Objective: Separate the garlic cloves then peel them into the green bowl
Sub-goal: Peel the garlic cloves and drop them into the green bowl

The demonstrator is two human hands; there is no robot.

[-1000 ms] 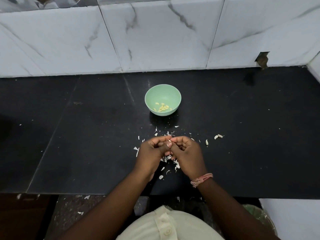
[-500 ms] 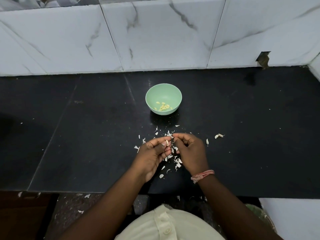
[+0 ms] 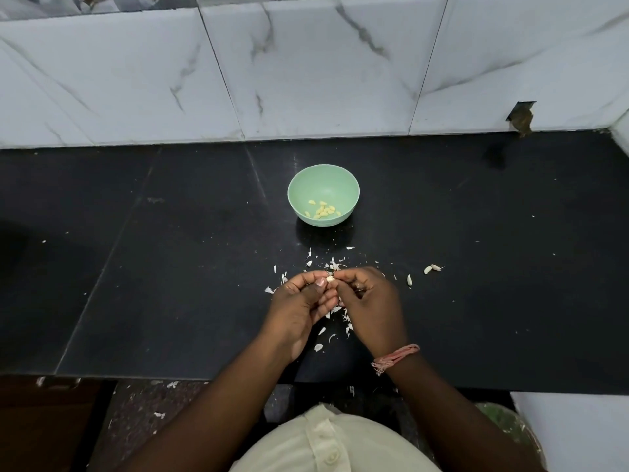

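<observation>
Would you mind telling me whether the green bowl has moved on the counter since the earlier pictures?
No. The green bowl sits in the same spot just right of the counter seam, with the peeled cloves inside.

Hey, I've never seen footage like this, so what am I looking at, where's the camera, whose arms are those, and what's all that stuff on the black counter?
There is no machine here. A person wears one wide-angle camera on the head, looking forward and down, so the two arms at the bottom are the person's own. The left hand and the right hand meet over the black stone counter, pinching one small pale garlic clove between their fingertips, apparently to peel it. Beyond the hands stands a round pale green bowl holding a few yellowish peeled cloves. White papery skin scraps lie scattered around and under the hands. To the right of the hands, three unpeeled whitish cloves wait on the counter. Behind everything rises a white marble-patterned tiled wall.
</observation>
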